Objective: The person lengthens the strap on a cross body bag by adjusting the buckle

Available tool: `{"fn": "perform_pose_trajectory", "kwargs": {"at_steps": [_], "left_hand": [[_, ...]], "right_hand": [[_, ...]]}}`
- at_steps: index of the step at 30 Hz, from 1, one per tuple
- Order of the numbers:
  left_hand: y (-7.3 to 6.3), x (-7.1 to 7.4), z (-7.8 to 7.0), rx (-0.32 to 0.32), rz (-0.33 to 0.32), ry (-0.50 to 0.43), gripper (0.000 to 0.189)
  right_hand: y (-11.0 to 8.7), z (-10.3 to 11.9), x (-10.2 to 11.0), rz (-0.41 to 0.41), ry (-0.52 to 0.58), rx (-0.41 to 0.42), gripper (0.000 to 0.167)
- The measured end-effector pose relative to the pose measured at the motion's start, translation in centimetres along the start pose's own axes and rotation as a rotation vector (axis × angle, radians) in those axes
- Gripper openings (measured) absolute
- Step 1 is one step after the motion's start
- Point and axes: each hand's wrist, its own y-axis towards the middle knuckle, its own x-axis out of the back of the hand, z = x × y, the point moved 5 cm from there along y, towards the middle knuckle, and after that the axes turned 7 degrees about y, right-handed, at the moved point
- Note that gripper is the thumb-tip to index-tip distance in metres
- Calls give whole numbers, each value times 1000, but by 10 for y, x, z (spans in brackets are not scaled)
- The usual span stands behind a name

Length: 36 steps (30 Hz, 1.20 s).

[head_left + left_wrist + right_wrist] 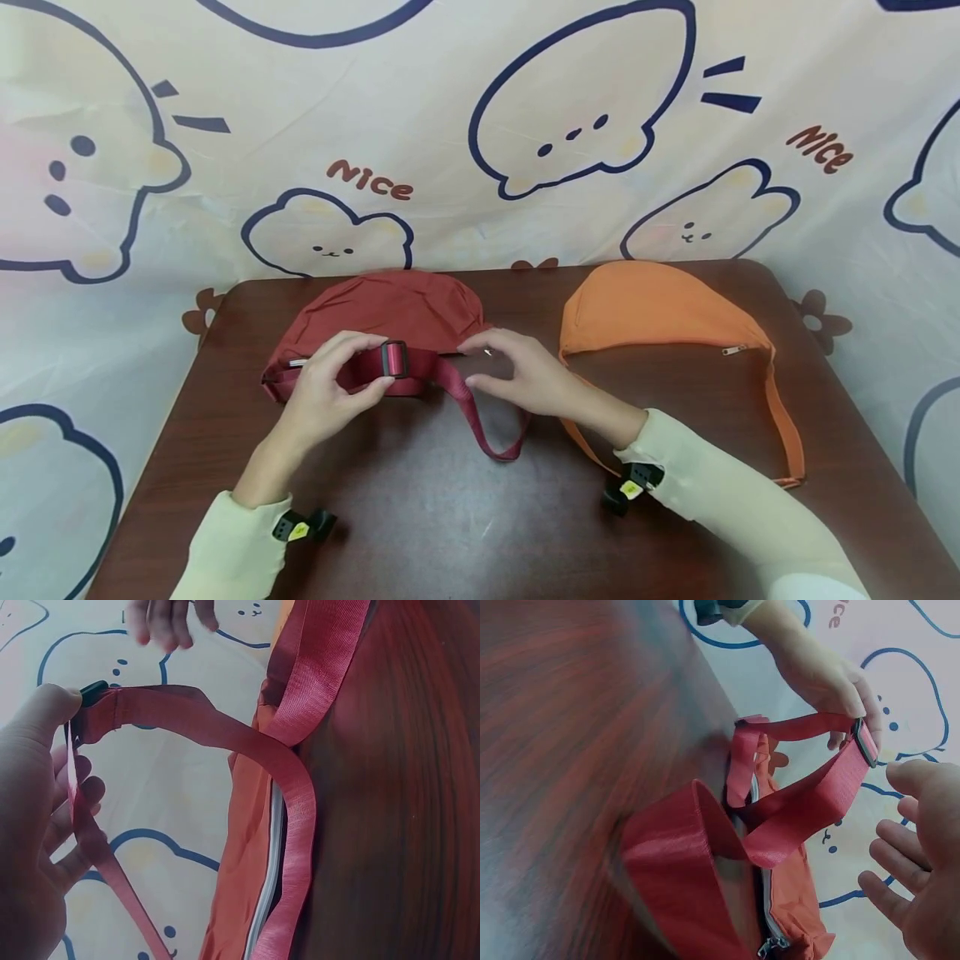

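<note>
Head view: left hand (326, 387) pinches the black buckle (402, 359) between thumb and fingertips, left of frame centre; right hand (528, 371), fingers parted and holding nothing, sits just right of it. Buckle's long axis runs up-down in frame, left hand nearer; red strap (463, 398) exits rightward, then droops. Strap's flat, ribbed; soft red bag (390, 307) behind.

An orange bag (652, 308) lies at the far right of a dark brown, wood-grained table (480, 533), its orange strap (785, 417) looping toward the near side and a small zipper pull (733, 351) at its right end. A pale cloth (442, 100) surrounds the table's back and sides, printed with blue-outlined cartoon bears (333, 229), the word "Nice" (371, 180) twice, and brown flowers (834, 326).
</note>
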Motion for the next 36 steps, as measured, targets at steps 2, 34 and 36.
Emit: {"fn": "perform_pose_trajectory", "kwargs": {"at_steps": [2, 34, 36], "left_hand": [[1, -2, 1, 5, 1, -8, 54], [-2, -24, 17, 81, -16, -137, 51], [-2, -25, 16, 81, -14, -140, 50]], "right_hand": [[7, -1, -3, -12, 48, -5, 45], [50, -21, -52, -25, 193, -62, 54], [50, -21, -53, -24, 184, -61, 54]]}}
